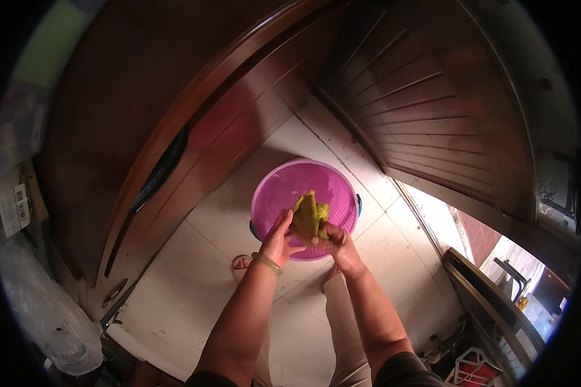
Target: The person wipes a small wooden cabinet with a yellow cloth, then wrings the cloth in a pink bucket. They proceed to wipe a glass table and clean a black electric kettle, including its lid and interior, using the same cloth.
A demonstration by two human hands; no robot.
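Observation:
A damp-looking yellow-green cloth (pixel 305 220) is folded and bunched between my two hands, over a round pink plastic bucket (pixel 304 163). My right hand (pixel 339 246) grips its lower right part, thumb on the near side. My left hand (pixel 278 242), with a pale bangle at the wrist, holds the cloth's left edge; some of its fingers are hidden behind the cloth. The bucket stands on the floor just beyond my feet. Its inside wall is ribbed, and the hands and cloth cover part of its inside.
Pale floor tiles (pixel 222 290) surround the bucket. A dark wooden door panel with a black handle (pixel 162 169) rises at left, and a grooved wooden panel (pixel 416 116) at right. Clear plastic wrapping (pixel 53 309) lies far left. A red item (pixel 477 372) sits at lower right.

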